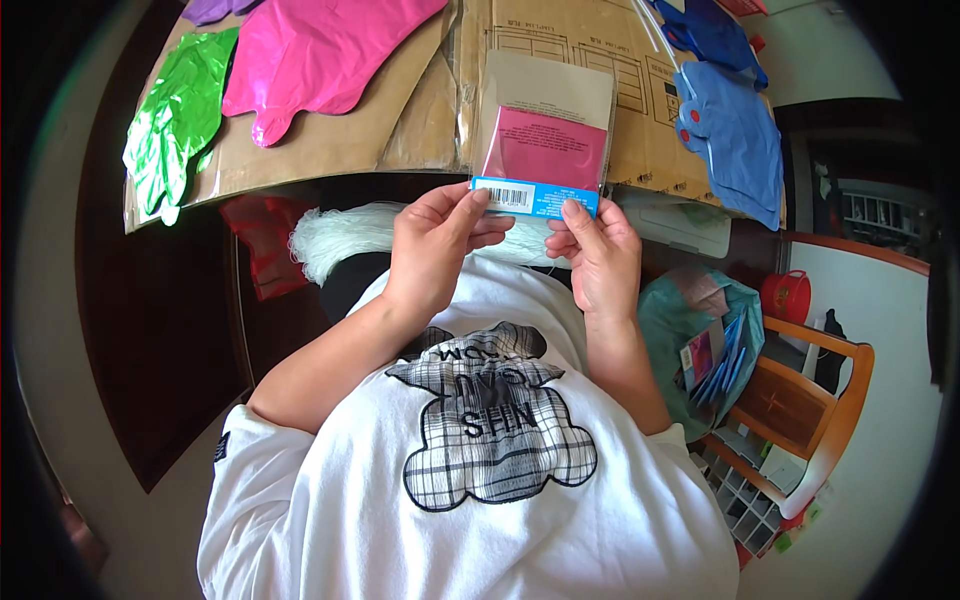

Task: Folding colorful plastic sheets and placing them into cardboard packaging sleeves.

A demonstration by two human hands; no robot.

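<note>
The left hand (pixel 430 245) and right hand (pixel 605 255) each pinch one end of a blue strip (pixel 545 203) between thumb and fingers, well apart from each other. The strip runs along the near edge of a clear packet (pixel 545 145) with a pink sheet inside, held in front of the person at the near edge of the cardboard-covered surface (pixel 350 140). On the surface's left lie a green foil piece (pixel 180 115) and, farther right, a larger pink one (pixel 330 50); blue pieces (pixel 738 145) lie on the right. White strands (pixel 340 240) hang below the near edge. Near right, a teal bag (pixel 655 325) holds blue packets (pixel 728 362) beside a wooden chair (pixel 785 405).
</note>
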